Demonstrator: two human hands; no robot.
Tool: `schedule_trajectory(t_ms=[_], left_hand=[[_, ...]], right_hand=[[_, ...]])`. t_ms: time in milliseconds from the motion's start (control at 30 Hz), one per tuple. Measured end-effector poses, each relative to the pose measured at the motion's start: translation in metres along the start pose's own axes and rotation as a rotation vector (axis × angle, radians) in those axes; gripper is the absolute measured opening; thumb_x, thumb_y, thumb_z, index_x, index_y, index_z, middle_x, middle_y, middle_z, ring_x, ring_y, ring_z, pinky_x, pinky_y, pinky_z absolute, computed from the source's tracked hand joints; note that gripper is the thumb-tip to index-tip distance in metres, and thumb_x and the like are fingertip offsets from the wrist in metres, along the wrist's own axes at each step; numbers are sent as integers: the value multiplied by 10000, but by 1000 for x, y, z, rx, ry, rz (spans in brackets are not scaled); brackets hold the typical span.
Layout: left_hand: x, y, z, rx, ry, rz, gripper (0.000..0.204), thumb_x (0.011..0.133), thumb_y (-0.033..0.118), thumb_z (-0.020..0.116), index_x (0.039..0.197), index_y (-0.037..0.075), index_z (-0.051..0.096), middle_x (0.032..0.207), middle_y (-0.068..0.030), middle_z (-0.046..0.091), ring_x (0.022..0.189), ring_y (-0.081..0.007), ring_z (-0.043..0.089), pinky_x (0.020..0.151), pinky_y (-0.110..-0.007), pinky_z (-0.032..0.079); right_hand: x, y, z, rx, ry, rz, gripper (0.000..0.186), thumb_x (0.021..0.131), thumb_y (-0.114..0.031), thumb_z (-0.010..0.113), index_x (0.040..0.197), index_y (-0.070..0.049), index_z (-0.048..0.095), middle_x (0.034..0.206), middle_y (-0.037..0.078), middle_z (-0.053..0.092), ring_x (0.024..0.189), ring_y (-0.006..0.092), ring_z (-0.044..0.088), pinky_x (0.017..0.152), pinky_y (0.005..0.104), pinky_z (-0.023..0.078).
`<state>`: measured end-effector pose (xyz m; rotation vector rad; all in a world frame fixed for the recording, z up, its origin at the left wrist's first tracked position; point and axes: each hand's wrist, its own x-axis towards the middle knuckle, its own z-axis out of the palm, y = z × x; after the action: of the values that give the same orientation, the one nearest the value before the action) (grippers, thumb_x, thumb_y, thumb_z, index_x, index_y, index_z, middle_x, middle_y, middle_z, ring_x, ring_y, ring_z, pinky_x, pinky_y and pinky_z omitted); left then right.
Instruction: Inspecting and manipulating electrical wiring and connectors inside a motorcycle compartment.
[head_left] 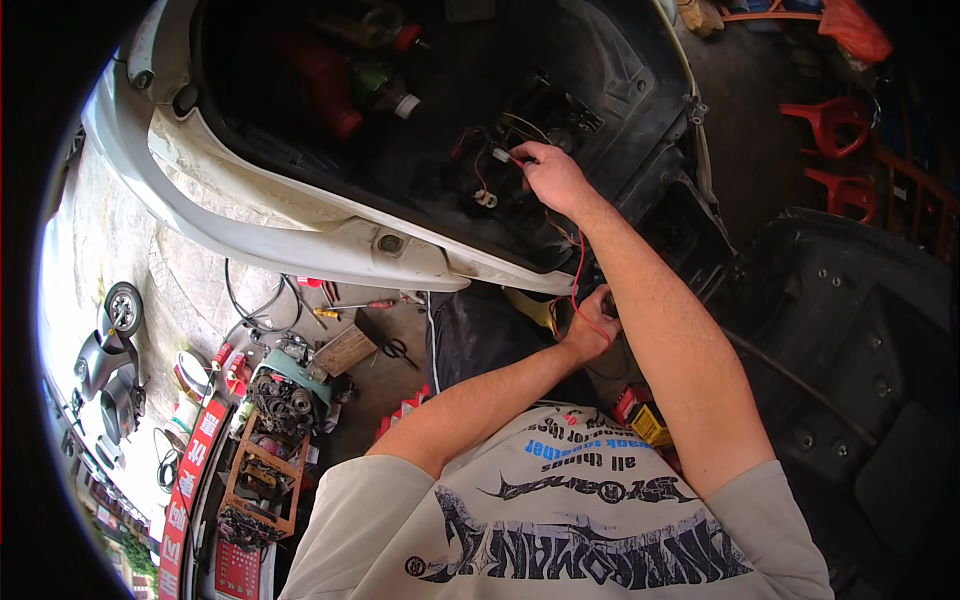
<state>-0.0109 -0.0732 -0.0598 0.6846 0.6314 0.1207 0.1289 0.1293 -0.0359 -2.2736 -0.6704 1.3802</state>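
My right hand (555, 178) reaches into the open body of a white scooter (330, 235). Its fingers pinch the end of a red test lead (578, 262) against a small white plug connector (501, 155). Thin red and yellow wires run around it, and a second pale connector (486, 200) hangs loose just below. From my right hand the red lead drops to my left hand (592, 325) and crosses it. The left fingers are curled round something dark, mostly hidden, beside a yellow-edged thing (540, 308) at the white panel's edge.
Bottles (385, 90) lie in the dark cavity. A black scooter seat (830, 350) stands at the right. Scissors (398, 348), screwdrivers, a cable (262, 310) and a wooden crate (262, 470) of parts lie on the floor at left. Red chairs (835, 125) stand far right.
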Motion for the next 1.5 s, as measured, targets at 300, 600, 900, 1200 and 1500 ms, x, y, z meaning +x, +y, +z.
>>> schedule_trajectory(t_ms=[300,600,900,1200,1500], left_hand=[[1,23,2,63,20,-166,618,703,-61,670,1271,15,438,861,-84,633,612,-84,554,574,-240,469],[-2,41,7,-104,-97,-69,447,793,39,645,1202,40,465,1013,-80,599,885,-142,599,754,-304,500],[-9,66,12,221,-47,-357,608,770,-95,576,1325,59,379,955,-131,622,837,-184,659,722,-269,524],[-11,76,24,282,-50,-412,604,795,-70,592,1338,57,360,1035,-132,631,904,-192,635,781,-297,532],[-7,66,14,233,-83,-378,612,802,-90,572,1348,52,335,1049,-146,624,906,-202,637,801,-303,530]], right_hand=[[-54,-11,-38,441,79,43,289,892,-66,434,1129,-22,594,701,34,559,509,70,450,457,215,351],[-212,7,-38,446,419,-108,232,885,-59,467,1068,25,582,767,79,610,696,111,557,667,257,460],[-316,108,-7,482,552,195,185,882,-48,491,1035,19,572,824,99,637,727,139,600,671,277,481],[-295,168,24,456,646,268,216,830,-172,603,977,-18,570,862,179,633,834,336,634,724,363,480],[-278,181,29,469,519,258,222,805,-204,635,910,-22,563,823,185,626,791,338,626,692,382,474]])
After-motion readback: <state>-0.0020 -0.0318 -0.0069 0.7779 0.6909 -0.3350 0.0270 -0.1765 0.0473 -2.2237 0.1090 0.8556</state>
